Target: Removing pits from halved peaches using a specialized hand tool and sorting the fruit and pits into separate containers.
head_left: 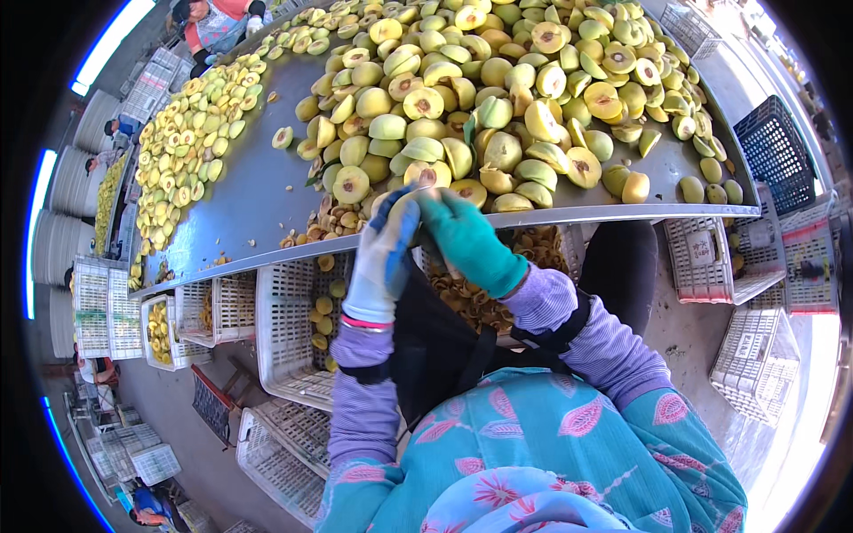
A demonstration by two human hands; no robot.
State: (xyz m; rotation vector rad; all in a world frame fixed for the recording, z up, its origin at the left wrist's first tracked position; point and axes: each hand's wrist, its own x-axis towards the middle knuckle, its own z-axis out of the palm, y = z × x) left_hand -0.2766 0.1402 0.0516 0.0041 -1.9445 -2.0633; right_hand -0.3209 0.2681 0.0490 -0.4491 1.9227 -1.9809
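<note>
My left hand [384, 253], in a white and blue glove, is closed at the table's near edge around a halved yellow-green stone fruit [427, 178], plum- or apricot-like, its cut face up. Against it, my right hand [471, 242] in a green glove has its fingers pinched together at the same fruit. A pale bit shows below the right palm; whether it is a tool handle I cannot make out. Just beyond both hands lies a big heap of fruit halves [442, 127] on the metal table [293, 191]. Brown pits and scraps [333, 218] lie left of my hands.
Below the edge, a white crate [277, 342] holds some fruit, and cut brownish pieces [471, 302] fill a container between my knees. White crates [755, 364] and a dark blue crate [775, 142] stand right. A co-worker [222, 27] is at the far left.
</note>
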